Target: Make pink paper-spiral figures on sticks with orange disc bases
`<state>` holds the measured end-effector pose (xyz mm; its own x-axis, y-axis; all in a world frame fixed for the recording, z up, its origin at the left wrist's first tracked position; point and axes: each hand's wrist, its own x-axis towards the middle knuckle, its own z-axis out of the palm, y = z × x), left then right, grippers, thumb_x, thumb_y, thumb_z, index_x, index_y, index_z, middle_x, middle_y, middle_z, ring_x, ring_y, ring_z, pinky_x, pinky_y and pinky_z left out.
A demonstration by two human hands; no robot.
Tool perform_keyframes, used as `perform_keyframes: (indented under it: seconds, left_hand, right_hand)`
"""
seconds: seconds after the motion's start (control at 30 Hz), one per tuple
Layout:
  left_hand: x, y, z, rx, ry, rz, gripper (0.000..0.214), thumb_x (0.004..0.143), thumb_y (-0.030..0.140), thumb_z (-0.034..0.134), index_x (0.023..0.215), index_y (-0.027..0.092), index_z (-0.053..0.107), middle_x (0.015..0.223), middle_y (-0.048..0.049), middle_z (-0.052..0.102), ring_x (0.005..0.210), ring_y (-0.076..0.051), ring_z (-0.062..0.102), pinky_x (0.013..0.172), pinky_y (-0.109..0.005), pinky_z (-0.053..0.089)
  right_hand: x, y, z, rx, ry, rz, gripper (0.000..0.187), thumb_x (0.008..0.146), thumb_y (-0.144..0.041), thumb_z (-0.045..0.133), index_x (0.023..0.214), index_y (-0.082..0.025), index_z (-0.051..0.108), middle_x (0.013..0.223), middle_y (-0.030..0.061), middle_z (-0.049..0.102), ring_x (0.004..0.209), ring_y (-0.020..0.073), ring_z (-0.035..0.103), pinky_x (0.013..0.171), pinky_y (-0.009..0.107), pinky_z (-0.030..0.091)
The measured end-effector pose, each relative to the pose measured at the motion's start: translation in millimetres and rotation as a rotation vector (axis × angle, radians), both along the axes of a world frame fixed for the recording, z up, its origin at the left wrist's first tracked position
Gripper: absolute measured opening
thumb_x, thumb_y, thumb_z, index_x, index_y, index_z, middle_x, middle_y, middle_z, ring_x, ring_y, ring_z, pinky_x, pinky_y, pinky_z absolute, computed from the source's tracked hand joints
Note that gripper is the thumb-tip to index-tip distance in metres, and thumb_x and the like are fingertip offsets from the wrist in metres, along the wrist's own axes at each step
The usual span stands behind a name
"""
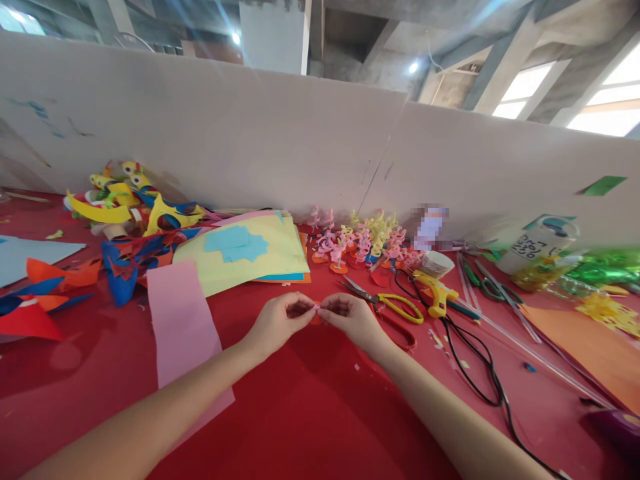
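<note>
Over the middle of the red table, my left hand (283, 321) and my right hand (353, 321) meet fingertip to fingertip. Both are closed in a pinch on a tiny pink paper piece (317, 307), mostly covered by the fingers. A bit of orange-red paper (317, 320) shows just below it; whether the two are joined I cannot tell. Right of my right hand lie scissors (400, 308) with one yellow and one red handle. A long pink paper sheet (183, 320) lies beneath my left forearm.
Behind my hands stand several small curled pink and yellow paper figures (360, 240). A yellow glue gun (435, 293) with a black cord (493, 373) lies right, near green-handled scissors (493, 288) and a plastic bottle (540, 243). Stacked paper sheets (240, 260) lie left. A white partition (250, 133) closes the back.
</note>
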<state>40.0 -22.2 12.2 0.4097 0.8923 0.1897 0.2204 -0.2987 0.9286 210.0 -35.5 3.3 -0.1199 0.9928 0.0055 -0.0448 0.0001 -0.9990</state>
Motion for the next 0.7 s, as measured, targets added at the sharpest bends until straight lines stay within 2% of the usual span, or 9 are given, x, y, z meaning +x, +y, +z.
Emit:
perform_keyframes:
  seconds: [0.27, 0.57, 0.7]
  left_hand:
    - [1.3, -0.2, 1.8, -0.007, -0.003, 0.007, 0.015, 0.079, 0.030, 0.058, 0.080, 0.017, 0.064, 0.078, -0.0039, 0.070, 0.074, -0.017, 0.066, 0.071, -0.028, 0.052]
    - [1.2, -1.3, -1.0, 0.046, 0.000, 0.009, 0.013, 0.079, 0.029, 0.059, 0.080, 0.017, 0.065, 0.078, -0.0035, 0.070, 0.074, -0.017, 0.066, 0.071, -0.028, 0.052]
    - [0.4, -0.6, -2.1, 0.037, -0.009, 0.006, 0.012, 0.078, 0.028, 0.060, 0.080, 0.017, 0.065, 0.078, -0.0038, 0.070, 0.074, -0.017, 0.066, 0.071, -0.028, 0.052]
  right_hand:
    - [2.7, 0.4, 1.1, 0.019, -0.048, 0.026, 0.023, 0.062, -0.036, 0.071, 0.075, -0.017, 0.068, 0.069, 0.0028, 0.069, 0.065, 0.0161, 0.063, 0.065, 0.030, 0.048]
    - [0.6, 1.0, -2.2, 0.052, -0.028, -0.024, 0.029, 0.059, -0.040, 0.074, 0.071, -0.018, 0.061, 0.068, 0.0023, 0.067, 0.062, 0.0155, 0.062, 0.061, 0.029, 0.048]
    - [-0.5, 0.1, -3.5, 0.094, -0.048, -0.016, 0.027, 0.062, -0.040, 0.072, 0.071, -0.018, 0.060, 0.070, 0.0028, 0.066, 0.064, 0.0155, 0.061, 0.063, 0.029, 0.048]
